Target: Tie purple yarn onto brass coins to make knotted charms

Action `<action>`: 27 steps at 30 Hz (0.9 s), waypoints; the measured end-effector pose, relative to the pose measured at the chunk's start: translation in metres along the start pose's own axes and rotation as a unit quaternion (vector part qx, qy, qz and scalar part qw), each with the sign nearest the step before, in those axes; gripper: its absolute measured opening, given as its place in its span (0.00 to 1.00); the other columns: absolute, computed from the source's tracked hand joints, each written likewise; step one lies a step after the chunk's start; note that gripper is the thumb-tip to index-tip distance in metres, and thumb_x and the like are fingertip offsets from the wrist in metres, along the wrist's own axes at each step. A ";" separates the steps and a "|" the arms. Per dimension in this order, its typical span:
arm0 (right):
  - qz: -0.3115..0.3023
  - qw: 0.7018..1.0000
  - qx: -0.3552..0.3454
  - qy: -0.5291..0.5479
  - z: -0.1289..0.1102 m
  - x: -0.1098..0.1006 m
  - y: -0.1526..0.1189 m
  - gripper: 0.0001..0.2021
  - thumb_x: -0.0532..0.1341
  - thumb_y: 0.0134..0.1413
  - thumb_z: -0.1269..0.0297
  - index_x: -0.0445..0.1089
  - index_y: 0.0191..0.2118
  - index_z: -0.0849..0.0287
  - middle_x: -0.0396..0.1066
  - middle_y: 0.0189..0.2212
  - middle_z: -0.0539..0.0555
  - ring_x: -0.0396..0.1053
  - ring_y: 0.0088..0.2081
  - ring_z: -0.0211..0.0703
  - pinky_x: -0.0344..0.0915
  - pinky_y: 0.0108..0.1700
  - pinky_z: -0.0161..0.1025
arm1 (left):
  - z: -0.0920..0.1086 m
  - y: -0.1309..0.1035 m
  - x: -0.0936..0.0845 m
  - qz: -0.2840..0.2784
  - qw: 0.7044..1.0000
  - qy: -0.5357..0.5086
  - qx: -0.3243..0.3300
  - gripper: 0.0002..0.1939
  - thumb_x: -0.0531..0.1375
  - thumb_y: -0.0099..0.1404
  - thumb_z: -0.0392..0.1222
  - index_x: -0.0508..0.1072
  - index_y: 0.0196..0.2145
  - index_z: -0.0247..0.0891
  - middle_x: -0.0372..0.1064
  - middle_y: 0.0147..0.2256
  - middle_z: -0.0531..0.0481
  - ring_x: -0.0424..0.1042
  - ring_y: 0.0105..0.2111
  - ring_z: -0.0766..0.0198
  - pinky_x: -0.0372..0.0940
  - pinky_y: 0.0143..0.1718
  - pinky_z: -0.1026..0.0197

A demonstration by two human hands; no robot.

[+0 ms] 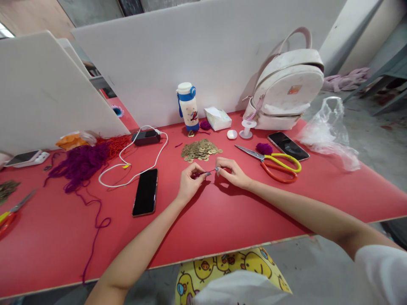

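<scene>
My left hand (191, 181) and my right hand (231, 173) are close together over the red table. Between them runs a short length of purple yarn (210, 171), pinched at each end by thumb and finger. Part of the yarn is hidden inside the left fingers. Just beyond my hands lies a heap of brass-coloured coins with holes (201, 149). Right of the right hand, scissors (267, 160) with yellow and red handles lie with blades pointing left. A small purple yarn ball (264, 148) rests against them.
A black phone (145, 192) lies left of my left hand, near a white cable (120, 185) and tangled purple yarn (83, 163). Behind the coins stand a bottle (187, 106) and a tissue pack (218, 118). A white backpack (288, 91) and plastic bag (327, 131) are at right.
</scene>
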State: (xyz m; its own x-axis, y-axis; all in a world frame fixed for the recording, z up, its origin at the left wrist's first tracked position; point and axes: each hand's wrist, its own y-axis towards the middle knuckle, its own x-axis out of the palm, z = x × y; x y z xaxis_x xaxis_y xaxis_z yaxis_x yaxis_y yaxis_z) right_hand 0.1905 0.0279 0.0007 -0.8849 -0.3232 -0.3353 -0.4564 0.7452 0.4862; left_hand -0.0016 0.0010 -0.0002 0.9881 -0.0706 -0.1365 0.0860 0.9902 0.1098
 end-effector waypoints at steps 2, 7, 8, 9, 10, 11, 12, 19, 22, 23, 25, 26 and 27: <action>0.014 1.000 -0.008 0.003 0.000 -0.001 0.000 0.18 0.53 0.66 0.58 0.60 0.24 0.58 0.59 0.25 0.49 0.58 0.28 0.38 0.56 0.33 0.38 | -0.001 0.002 -0.001 0.005 1.000 0.002 0.002 0.13 0.68 0.54 0.44 0.67 0.25 0.37 0.66 0.21 0.57 0.62 0.18 0.72 0.57 0.18 0.69; 0.015 0.999 -0.029 -0.023 0.000 0.002 -0.002 0.17 0.52 0.66 0.59 0.60 0.25 0.58 0.59 0.25 0.50 0.58 0.28 0.39 0.56 0.32 0.38 | 0.001 0.004 -0.001 0.011 1.000 -0.010 -0.004 0.10 0.68 0.53 0.42 0.70 0.28 0.37 0.69 0.22 0.55 0.65 0.20 0.71 0.60 0.20 0.70; 0.013 0.999 -0.029 -0.030 0.000 0.002 -0.003 0.17 0.52 0.66 0.59 0.60 0.25 0.58 0.59 0.25 0.50 0.58 0.28 0.39 0.57 0.32 0.38 | 0.002 0.003 0.000 0.007 1.000 -0.013 -0.010 0.10 0.68 0.53 0.42 0.72 0.30 0.37 0.70 0.23 0.54 0.66 0.21 0.71 0.60 0.21 0.69; 0.012 0.999 -0.027 -0.036 0.000 0.003 -0.003 0.17 0.52 0.67 0.58 0.60 0.25 0.58 0.60 0.25 0.50 0.59 0.28 0.39 0.57 0.32 0.38 | 0.002 0.003 0.000 0.001 1.000 -0.016 -0.017 0.11 0.68 0.53 0.42 0.74 0.33 0.37 0.71 0.24 0.53 0.67 0.21 0.70 0.61 0.21 0.68; 0.014 0.999 -0.023 -0.043 0.001 0.004 -0.003 0.18 0.51 0.67 0.58 0.61 0.25 0.58 0.60 0.25 0.50 0.59 0.28 0.39 0.57 0.33 0.38 | 0.003 0.003 0.000 -0.003 1.000 -0.019 -0.025 0.12 0.69 0.53 0.42 0.76 0.35 0.36 0.73 0.25 0.52 0.68 0.21 0.69 0.62 0.22 0.67; 0.020 0.998 -0.016 -0.050 0.002 0.004 -0.003 0.18 0.50 0.68 0.58 0.62 0.26 0.58 0.60 0.24 0.50 0.59 0.28 0.39 0.57 0.33 0.38 | 0.003 0.003 0.000 -0.004 0.999 -0.020 -0.031 0.12 0.69 0.53 0.43 0.77 0.35 0.36 0.74 0.26 0.50 0.69 0.22 0.67 0.63 0.22 0.67; 0.025 0.998 -0.004 -0.058 0.004 0.005 -0.002 0.18 0.50 0.68 0.58 0.63 0.26 0.58 0.61 0.25 0.50 0.60 0.28 0.39 0.58 0.33 0.38 | 0.003 0.002 0.001 -0.001 0.999 -0.017 -0.035 0.12 0.68 0.53 0.44 0.78 0.34 0.36 0.75 0.26 0.49 0.70 0.22 0.66 0.63 0.22 0.66; -0.090 0.982 0.077 -0.145 0.013 0.011 0.002 0.09 0.64 0.58 0.57 0.76 0.37 0.58 0.70 0.33 0.53 0.67 0.33 0.40 0.58 0.34 0.35 | 0.001 0.002 0.000 0.036 0.998 0.041 0.029 0.07 0.67 0.55 0.44 0.79 0.28 0.38 0.74 0.28 0.49 0.69 0.24 0.67 0.63 0.25 0.65; -0.085 0.990 0.059 -0.099 0.016 0.012 0.002 0.10 0.61 0.61 0.60 0.78 0.35 0.58 0.70 0.31 0.53 0.67 0.32 0.40 0.61 0.35 0.35 | 0.000 0.002 0.000 0.041 0.996 0.062 0.051 0.06 0.66 0.55 0.43 0.77 0.27 0.37 0.73 0.29 0.50 0.68 0.25 0.67 0.62 0.25 0.65; -0.073 0.993 0.053 -0.079 0.016 0.012 0.002 0.10 0.60 0.62 0.61 0.79 0.36 0.58 0.70 0.31 0.53 0.68 0.32 0.39 0.62 0.35 0.36 | -0.001 0.002 0.000 0.046 0.995 0.071 0.048 0.06 0.65 0.56 0.43 0.77 0.27 0.37 0.73 0.28 0.50 0.67 0.24 0.67 0.62 0.25 0.65; -0.054 0.995 0.044 -0.068 0.014 0.011 0.002 0.10 0.60 0.62 0.63 0.79 0.35 0.59 0.69 0.30 0.53 0.67 0.30 0.39 0.63 0.35 0.35 | -0.001 0.002 -0.001 0.059 0.992 0.098 0.043 0.07 0.64 0.58 0.42 0.76 0.27 0.37 0.72 0.27 0.51 0.66 0.23 0.67 0.61 0.25 0.65; -0.050 0.995 0.040 -0.080 0.013 0.010 0.001 0.10 0.60 0.62 0.64 0.78 0.35 0.59 0.68 0.29 0.53 0.67 0.30 0.38 0.63 0.34 0.35 | 0.000 0.002 -0.002 0.065 0.990 0.118 0.045 0.07 0.63 0.59 0.42 0.76 0.26 0.37 0.72 0.26 0.51 0.67 0.24 0.67 0.61 0.26 0.65; -0.049 0.993 0.033 -0.103 0.011 0.010 0.000 0.10 0.59 0.62 0.65 0.78 0.35 0.59 0.68 0.30 0.53 0.66 0.29 0.38 0.62 0.33 0.35 | 0.000 0.002 -0.003 0.068 0.986 0.141 0.048 0.07 0.63 0.60 0.41 0.75 0.26 0.38 0.72 0.26 0.52 0.67 0.24 0.66 0.61 0.27 0.65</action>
State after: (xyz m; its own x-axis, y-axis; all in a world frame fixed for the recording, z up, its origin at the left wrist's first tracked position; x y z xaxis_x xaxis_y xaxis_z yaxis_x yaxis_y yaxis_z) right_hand 0.1825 0.0309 -0.0112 -0.7952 -0.2756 -0.5401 -0.5270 0.7547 0.3908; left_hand -0.0045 0.0035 0.0006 0.9177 0.1123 -0.3811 -0.0206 0.9713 0.2369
